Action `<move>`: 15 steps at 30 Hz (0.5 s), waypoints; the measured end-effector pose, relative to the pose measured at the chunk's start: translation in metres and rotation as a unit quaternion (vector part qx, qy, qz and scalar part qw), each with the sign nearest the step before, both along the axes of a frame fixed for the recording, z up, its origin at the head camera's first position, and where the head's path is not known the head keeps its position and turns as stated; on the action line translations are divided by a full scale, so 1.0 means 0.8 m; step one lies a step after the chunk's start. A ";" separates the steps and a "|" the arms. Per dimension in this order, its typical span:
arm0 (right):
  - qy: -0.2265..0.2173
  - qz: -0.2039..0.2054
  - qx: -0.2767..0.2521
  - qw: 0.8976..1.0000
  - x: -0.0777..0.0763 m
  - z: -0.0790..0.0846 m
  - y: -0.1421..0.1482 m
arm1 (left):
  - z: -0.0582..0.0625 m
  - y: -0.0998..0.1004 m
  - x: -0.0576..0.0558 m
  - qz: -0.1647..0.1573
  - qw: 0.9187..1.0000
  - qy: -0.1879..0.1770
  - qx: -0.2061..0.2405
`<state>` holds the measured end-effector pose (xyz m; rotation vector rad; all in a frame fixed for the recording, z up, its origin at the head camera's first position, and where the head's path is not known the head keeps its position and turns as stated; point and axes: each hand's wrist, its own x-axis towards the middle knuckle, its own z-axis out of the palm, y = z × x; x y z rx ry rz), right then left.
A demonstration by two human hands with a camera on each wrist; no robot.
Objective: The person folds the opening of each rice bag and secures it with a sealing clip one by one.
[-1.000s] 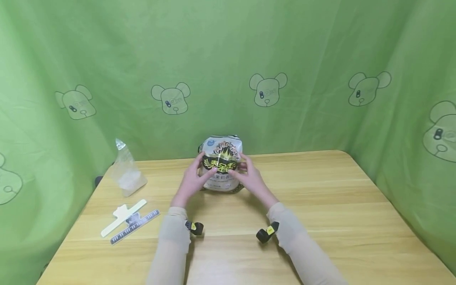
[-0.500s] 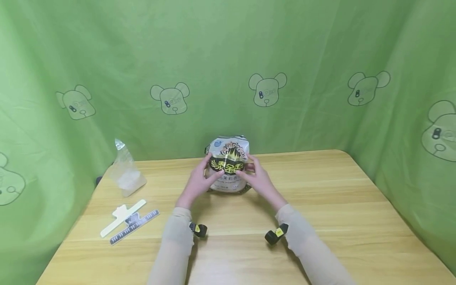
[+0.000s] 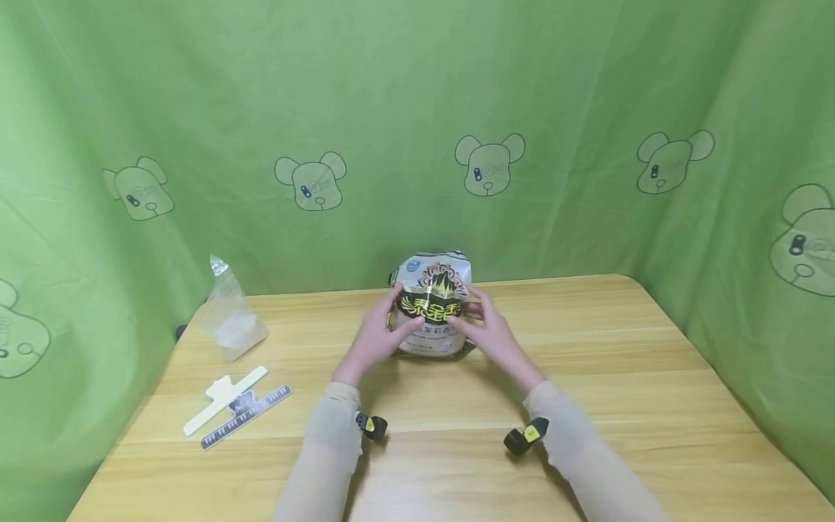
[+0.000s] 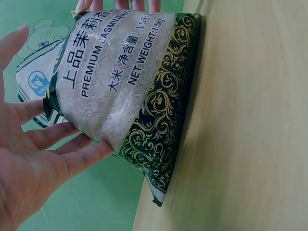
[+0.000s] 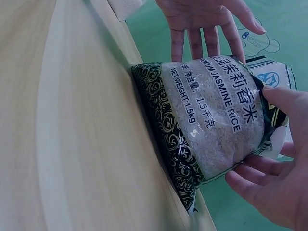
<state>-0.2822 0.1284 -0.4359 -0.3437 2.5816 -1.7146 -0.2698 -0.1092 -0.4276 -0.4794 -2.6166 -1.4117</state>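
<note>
We brace the rice bag (image 3: pixel 432 306) between spread fingers of left hand (image 3: pixel 376 336) and right hand (image 3: pixel 494 336), presumably against toppling.

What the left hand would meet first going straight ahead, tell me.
The rice bag: the left hand touches its side. Beyond it hangs the green curtain, though that gap is hard to judge.

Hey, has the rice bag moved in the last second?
Yes, the rice bag has shifted right in the head view, farther from the white clip.
</note>
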 end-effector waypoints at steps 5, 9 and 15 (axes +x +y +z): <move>-0.005 0.001 0.004 1.000 0.005 0.000 0.013 | 0.003 0.010 0.006 -0.008 1.000 -0.001 -0.003; -0.001 0.001 0.012 1.000 0.009 0.000 0.023 | 0.002 0.018 0.009 -0.010 1.000 -0.001 -0.013; 0.013 0.004 0.013 1.000 0.016 0.000 0.037 | -0.001 0.030 0.013 -0.014 1.000 0.000 -0.020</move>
